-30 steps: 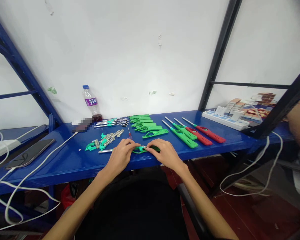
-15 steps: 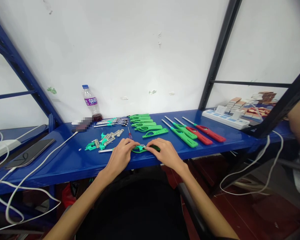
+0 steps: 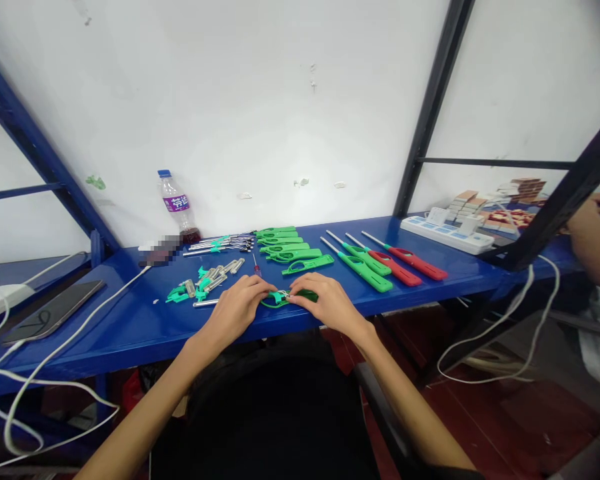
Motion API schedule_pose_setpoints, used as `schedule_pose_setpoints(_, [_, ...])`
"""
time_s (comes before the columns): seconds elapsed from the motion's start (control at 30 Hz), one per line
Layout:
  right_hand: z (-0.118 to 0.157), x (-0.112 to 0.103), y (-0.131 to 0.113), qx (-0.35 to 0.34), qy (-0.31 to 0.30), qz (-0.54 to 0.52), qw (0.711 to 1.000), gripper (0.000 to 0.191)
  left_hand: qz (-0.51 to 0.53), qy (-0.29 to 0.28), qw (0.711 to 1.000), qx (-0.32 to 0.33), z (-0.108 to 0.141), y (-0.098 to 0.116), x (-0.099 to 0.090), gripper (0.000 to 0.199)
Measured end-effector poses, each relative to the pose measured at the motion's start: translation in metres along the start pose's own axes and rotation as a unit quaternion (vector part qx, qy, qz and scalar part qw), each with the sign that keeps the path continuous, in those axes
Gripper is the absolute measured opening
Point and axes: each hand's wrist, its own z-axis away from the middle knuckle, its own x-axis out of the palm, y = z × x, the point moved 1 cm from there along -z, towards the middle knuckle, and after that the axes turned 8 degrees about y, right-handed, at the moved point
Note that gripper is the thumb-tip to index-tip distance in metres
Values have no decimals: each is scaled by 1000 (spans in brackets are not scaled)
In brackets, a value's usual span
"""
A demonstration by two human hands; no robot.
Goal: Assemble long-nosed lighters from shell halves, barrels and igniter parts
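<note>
Close to the table's front edge lies a partly built green lighter (image 3: 275, 303), its metal tube sticking out to the left. My left hand (image 3: 240, 301) grips it from the left, fingers closed near the teal piece inside. From the other side my right hand (image 3: 325, 300) pinches at the lighter's middle, where thin wires show; the fingertips cover part of it. Just behind my hands lies a small screwdriver (image 3: 257, 268). Green lighter shells (image 3: 307, 264) are lined up behind, and teal triggers with clear fuel tanks (image 3: 210, 280) are heaped to the left.
Metal tubes with wires (image 3: 220, 244) lie near the wall beside a drink bottle (image 3: 179, 207). Green and red long lighters (image 3: 363, 272) rest at right, before a white power strip (image 3: 445, 235). A phone (image 3: 55, 310) and white cable are at left. Another person's arm (image 3: 595, 233) shows far right.
The view has shifted slightly. Both hands stay at the green lighter, with only small finger movements around the teal piece and wires.
</note>
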Motion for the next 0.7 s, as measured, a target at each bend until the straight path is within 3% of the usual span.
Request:
schedule_pose_setpoints(0.5, [0, 1, 0, 11, 6, 3, 1000, 12, -10, 12, 1000, 5, 3, -3, 4, 40])
schedule_pose_setpoints(0.7, [1, 0, 0, 8, 4, 4, 1000, 13, -26, 25, 999, 11, 8, 6, 3, 39])
